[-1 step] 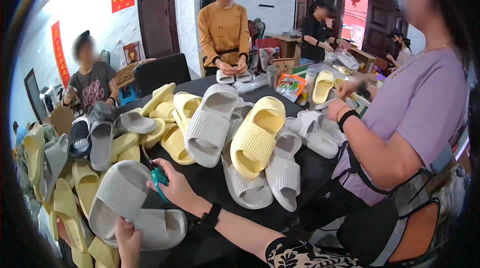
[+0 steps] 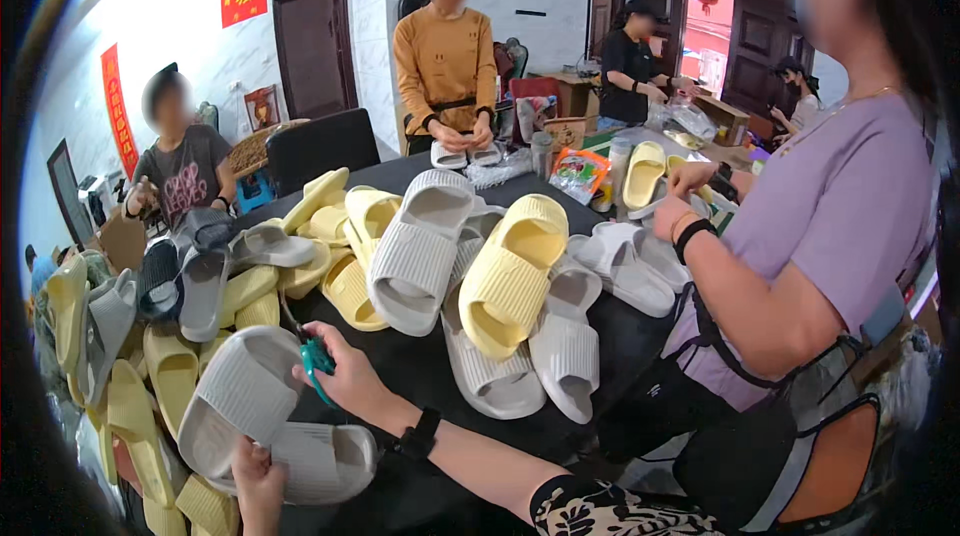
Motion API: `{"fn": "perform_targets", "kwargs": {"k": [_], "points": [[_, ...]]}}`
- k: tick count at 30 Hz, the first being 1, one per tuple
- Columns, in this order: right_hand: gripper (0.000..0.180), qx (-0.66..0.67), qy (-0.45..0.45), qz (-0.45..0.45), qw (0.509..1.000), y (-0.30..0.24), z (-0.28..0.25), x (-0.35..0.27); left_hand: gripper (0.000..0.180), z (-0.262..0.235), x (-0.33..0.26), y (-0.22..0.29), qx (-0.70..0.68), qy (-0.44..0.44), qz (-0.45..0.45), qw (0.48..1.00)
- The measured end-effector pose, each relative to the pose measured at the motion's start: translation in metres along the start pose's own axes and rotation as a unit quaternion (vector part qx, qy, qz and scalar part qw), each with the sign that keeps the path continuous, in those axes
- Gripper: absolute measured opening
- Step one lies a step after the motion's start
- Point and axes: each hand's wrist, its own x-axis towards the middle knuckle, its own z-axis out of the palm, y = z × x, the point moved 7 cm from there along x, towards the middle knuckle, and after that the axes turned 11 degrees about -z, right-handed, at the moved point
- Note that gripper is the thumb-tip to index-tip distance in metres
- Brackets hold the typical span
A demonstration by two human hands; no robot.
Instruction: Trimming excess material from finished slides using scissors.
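Observation:
My left hand [image 2: 258, 481] is closed on a pair of light grey ribbed slippers near the table's front edge. One grey slipper [image 2: 245, 386] is held tilted up, and the other slipper [image 2: 325, 456] lies crosswise just below it. Teal-handled scissors [image 2: 318, 364] are gripped in my right hand [image 2: 345, 373], right beside the upper slipper's edge. Their dark blades point up and away, toward the pile. Whether the blades touch anything cannot be made out. A dark band circles my right wrist.
Yellow and grey slippers [image 2: 160, 366] are heaped at the left. More, including a large yellow slipper [image 2: 510, 276], lie across the black tabletop [image 2: 420, 376]. A co-worker in a purple shirt [image 2: 850, 186] stands close at the right. Other people work around the table, and a chair [image 2: 830, 466] is at lower right.

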Motion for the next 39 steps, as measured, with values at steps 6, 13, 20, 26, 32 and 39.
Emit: {"fn": "perform_targets", "kwargs": {"k": [6,13,20,26,32,39], "points": [[0.049,0.028,0.055,0.014,0.998,0.024,-0.004,0.002,0.071,-0.005,0.0,-0.013,0.19,-0.016,-0.074,0.979],[0.048,0.208,0.09,0.099,0.969,0.027,-0.016,0.008,0.064,-0.001,-0.028,0.069,0.309,0.033,0.019,0.95],[0.052,0.25,0.143,0.12,0.95,0.035,-0.04,0.011,0.037,0.016,-0.031,0.13,0.441,-0.062,0.039,0.895],[0.051,0.235,0.149,0.114,0.954,0.033,-0.05,0.015,0.029,0.002,-0.019,0.116,0.644,-0.103,0.113,0.749],[0.049,0.176,0.161,0.085,0.967,0.02,-0.061,0.021,0.029,-0.014,-0.01,0.088,0.714,-0.083,0.157,0.677],[0.047,0.132,0.122,0.037,0.983,0.016,-0.057,0.026,0.031,-0.006,-0.015,0.085,0.69,-0.084,0.211,0.687]]}}
